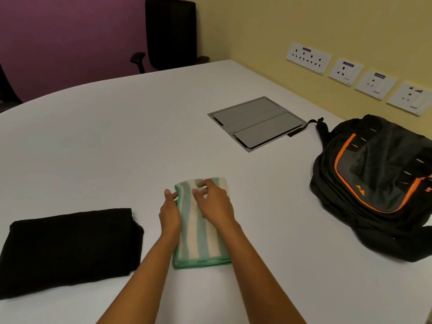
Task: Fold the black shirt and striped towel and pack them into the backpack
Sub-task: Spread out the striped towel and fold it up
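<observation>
Both hands on the folded towel (pixel 201 239), shirt (pixel 70 249) beside it, backpack (pixel 378 178) off to the right.
Towel lies centre, near side of the table (pixel 117 136). L hand (pixel 170 213) lies along its left edge, fingers fairly straight, gripping nothing. R hand (pixel 216 202) rests on top w/ fingers bent; can't tell if it's pinching cloth. Shirt is folded, just left of towel, not touching. Backpack lies well to the right. Beyond: metal hatch (pixel 257 122), chair (pixel 170 33), wall sockets (pixel 308 57).

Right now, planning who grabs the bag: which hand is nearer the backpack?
Right. The right hand rests on the striped towel, with the backpack off to its right; the left hand sits at the towel's left edge, farther away.
</observation>
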Demonstrator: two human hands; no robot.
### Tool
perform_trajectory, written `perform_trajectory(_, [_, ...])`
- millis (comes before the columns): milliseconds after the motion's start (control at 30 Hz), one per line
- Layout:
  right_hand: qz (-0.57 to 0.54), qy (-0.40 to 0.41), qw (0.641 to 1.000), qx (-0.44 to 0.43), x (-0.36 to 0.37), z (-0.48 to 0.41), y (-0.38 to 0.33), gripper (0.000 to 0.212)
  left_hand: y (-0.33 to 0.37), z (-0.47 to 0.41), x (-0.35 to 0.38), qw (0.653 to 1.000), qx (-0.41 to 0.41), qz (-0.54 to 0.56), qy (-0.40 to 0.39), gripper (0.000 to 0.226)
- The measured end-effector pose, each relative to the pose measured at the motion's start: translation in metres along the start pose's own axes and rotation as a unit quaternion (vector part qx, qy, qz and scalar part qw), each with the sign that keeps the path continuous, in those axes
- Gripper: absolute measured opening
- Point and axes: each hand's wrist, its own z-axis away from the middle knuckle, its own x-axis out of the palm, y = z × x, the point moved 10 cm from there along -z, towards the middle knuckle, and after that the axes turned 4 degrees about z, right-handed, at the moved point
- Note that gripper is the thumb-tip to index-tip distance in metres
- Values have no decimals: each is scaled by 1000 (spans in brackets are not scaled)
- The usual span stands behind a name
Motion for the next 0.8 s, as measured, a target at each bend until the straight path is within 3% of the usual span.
perform_trajectory(100, [44,59,997,-33,2,0,21,33,4,-7,-3,995,42,-84,-25,40])
perform_trajectory(233, [155,52,981,-108,30,1,38,47,17,-10,-4,981,152,-110,-55,46])
perform_trajectory(333, [234,27,966,-107,54,4,59,57,19,-14,-4,963,193,-178,-52,50])
perform_trajectory(433, [281,24,957,-75,66,2,77,63,12,-19,-3,924,202,-325,-20,57])
perform_trajectory(567, [261,33,963,-61,58,-10,71,66,27,-9,30,847,315,-428,-30,47])
perform_trajectory(700, [303,42,951,-38,50,-29,79,66,5,-18,66,799,300,-514,-81,82])
perform_trajectory(800, [316,35,947,-55,55,-37,93,67,-20,-33,67,798,269,-531,-94,85])
